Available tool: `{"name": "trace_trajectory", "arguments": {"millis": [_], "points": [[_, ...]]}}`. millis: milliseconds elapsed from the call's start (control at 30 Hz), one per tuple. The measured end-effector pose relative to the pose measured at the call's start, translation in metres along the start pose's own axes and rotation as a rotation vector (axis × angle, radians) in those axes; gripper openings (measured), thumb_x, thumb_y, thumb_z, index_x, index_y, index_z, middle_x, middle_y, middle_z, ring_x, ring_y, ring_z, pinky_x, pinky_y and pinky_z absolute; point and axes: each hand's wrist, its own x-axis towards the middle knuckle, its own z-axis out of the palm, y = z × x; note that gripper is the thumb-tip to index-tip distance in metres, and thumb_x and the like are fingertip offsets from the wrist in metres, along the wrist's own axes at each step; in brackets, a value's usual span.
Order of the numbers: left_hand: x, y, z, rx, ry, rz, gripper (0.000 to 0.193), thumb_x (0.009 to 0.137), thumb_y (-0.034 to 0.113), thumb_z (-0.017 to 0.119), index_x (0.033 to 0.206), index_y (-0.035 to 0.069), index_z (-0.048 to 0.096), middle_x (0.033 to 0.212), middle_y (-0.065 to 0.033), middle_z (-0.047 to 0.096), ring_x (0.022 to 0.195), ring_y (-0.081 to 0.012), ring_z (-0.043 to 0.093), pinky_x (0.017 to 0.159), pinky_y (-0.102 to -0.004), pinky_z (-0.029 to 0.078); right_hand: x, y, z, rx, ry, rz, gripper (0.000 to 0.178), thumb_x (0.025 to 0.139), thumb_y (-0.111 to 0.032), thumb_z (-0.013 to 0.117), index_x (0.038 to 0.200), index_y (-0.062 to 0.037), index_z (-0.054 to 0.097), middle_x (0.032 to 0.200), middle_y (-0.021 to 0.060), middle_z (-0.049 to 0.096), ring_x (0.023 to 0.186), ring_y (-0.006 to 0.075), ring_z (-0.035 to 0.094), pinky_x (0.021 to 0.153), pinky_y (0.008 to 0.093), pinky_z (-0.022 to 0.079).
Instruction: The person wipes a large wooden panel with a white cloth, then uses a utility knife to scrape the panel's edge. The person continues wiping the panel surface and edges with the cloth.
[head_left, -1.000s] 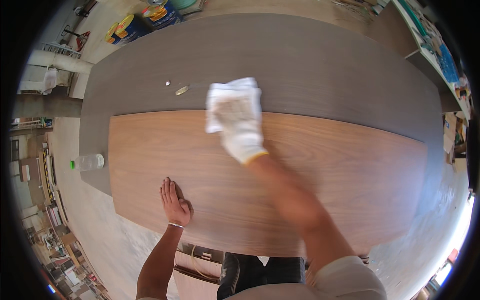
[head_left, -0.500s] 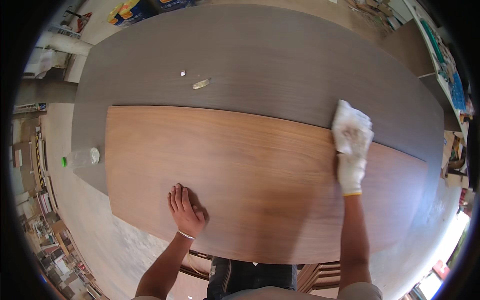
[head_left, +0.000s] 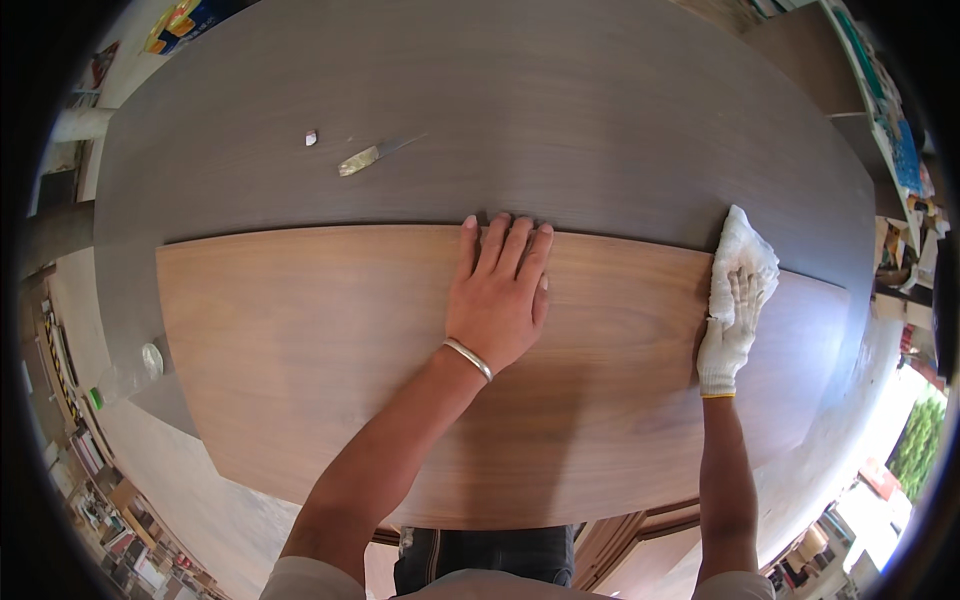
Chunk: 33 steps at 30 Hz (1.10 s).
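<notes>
A brown wood-grain panel (head_left: 370, 300) lies on a larger dark grey-brown board (head_left: 560, 120). My left hand (head_left: 500, 290), bare with a silver bangle at the wrist, rests flat on the panel with its fingers spread. Its fingertips reach the panel's far edge. On the right, my right hand (head_left: 735, 320) wears a white knit glove with a yellow cuff. It holds a white cloth (head_left: 745, 250) against the panel by the far edge, and part of the cloth hangs past that edge over the dark board.
Toward the far left of the dark board lie a thin-bladed knife (head_left: 360, 161) and a small whitish piece (head_left: 311, 138). A clear bottle (head_left: 130, 375) with a green cap is at the left. Shelving (head_left: 860, 110) stands at the far right.
My left hand has moved right and away from me, from the panel's near left part to its far edge. My gloved right hand and the cloth have shifted slightly right.
</notes>
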Motion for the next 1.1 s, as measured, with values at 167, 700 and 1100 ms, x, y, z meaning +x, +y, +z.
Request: {"name": "trace_trajectory", "arguments": {"millis": [167,700,1100], "points": [[-0.017,-0.001,-0.005,-0.054,-0.040,0.003,0.052,0.090,0.016,0.063,0.141,0.007,0.058,0.144,-0.0148,0.055,0.137,-0.0377,0.048,0.118,-0.0659,0.031,-0.017,-0.001,-0.001,-0.039,0.005,-0.065,0.047,0.103,-0.013,0.048,0.148,-0.0039,0.058,0.157,0.0125,0.053,0.156,0.0371,0.032,0.129,0.0528,0.022],[-0.022,0.008,-0.011,-0.005,-0.082,-0.031,0.060,0.087,0.017,0.066,0.145,0.008,0.056,0.148,-0.0161,0.052,0.136,-0.0390,0.048,0.119,-0.0656,0.030,-0.022,0.010,-0.001,-0.016,0.007,-0.185,0.048,0.107,-0.022,0.045,0.148,-0.0011,0.057,0.158,0.0182,0.051,0.154,0.0419,0.035,0.129,0.0545,0.021],[0.057,-0.154,-0.061,0.330,0.252,-0.406,0.022,0.091,0.012,0.073,0.111,0.006,0.067,0.123,-0.0135,0.064,0.109,-0.0375,0.057,0.089,-0.0483,0.047,-0.019,0.015,0.000,-0.051,0.012,-0.197,0.054,0.108,-0.031,0.041,0.152,-0.0037,0.053,0.161,0.0162,0.048,0.155,0.0417,0.033,0.128,0.0541,0.022]]}}
